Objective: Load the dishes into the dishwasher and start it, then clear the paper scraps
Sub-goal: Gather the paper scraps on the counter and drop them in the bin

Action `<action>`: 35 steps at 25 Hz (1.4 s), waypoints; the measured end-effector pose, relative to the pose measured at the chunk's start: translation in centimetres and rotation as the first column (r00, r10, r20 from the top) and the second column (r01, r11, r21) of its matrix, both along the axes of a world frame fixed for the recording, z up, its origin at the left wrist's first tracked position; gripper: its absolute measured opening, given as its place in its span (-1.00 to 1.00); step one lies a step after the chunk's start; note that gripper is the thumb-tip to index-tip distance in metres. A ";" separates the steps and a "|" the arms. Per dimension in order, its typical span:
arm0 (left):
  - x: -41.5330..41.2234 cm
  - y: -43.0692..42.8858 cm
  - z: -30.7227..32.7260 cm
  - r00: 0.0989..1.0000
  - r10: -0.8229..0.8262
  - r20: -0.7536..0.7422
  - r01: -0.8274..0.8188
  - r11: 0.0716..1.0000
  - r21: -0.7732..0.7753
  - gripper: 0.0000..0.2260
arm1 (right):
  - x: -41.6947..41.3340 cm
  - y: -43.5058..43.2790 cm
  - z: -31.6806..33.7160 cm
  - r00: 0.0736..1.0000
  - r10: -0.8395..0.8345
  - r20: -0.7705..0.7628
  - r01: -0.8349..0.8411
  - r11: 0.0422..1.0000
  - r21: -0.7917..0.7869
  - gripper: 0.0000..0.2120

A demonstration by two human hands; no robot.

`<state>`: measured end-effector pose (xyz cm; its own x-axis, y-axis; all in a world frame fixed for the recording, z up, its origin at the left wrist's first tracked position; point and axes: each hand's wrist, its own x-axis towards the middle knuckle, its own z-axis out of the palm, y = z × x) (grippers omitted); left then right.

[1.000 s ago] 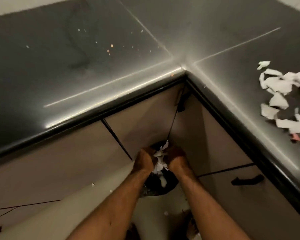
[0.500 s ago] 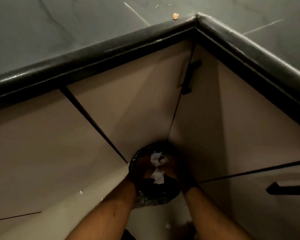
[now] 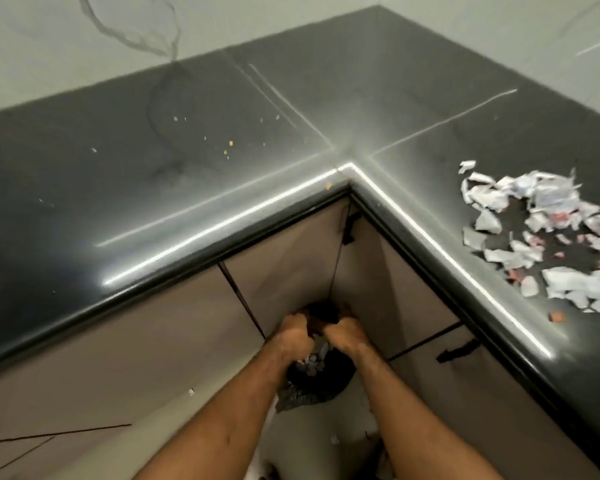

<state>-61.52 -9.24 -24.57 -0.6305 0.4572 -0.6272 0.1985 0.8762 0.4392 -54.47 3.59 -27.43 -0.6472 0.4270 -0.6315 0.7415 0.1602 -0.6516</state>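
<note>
The left hand [image 3: 293, 336] and right hand [image 3: 347, 336] each curl their grip round the black bin bag [image 3: 321, 381] rim. The paper scraps [image 3: 548, 237] litter the tabletop [image 3: 395, 116] at right: light and flimsy, probably best swept together and scooped with 2 palms.

The left forearm [image 3: 222, 417] and the right forearm [image 3: 413, 410] are bare along all their visible length behind the grip. Faint lines of tendon and muscle run along them toward the wrists. At the grip, the left hand [image 3: 293, 336] and the right hand [image 3: 347, 336] are bare too, with rounded knuckles on their backs; the fingertips cannot be seen.
</note>
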 end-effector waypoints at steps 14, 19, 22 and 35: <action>1.1 3.7 21.3 0.918 -0.016 -0.396 0.156 0.934 0.323 -0.69 | 3.7 2.3 22.2 0.902 0.224 -0.368 -0.030 0.885 0.464 -0.66; 0.9 10.9 24.9 0.917 -0.062 -0.393 0.278 0.807 0.521 -0.85 | 7.7 8.3 24.9 0.851 0.322 -0.414 -0.025 0.813 0.582 -0.58; 2.0 15.4 24.6 0.929 -0.145 -0.341 0.310 0.809 0.500 -0.63 | 9.7 11.2 24.1 0.818 0.496 -0.291 -0.219 0.736 0.640 -0.48; 3.5 27.8 21.4 0.887 0.169 -0.430 0.158 0.763 0.626 -0.34 | 13.3 20.8 28.1 0.672 -0.016 -0.740 0.451 0.802 0.392 -0.84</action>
<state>-58.01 18.56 -3.18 -0.7593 0.6332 0.1501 0.5055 0.4287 0.7488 -41.14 24.39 0.65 -0.6135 0.7299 0.3016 0.1876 0.5057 -0.8421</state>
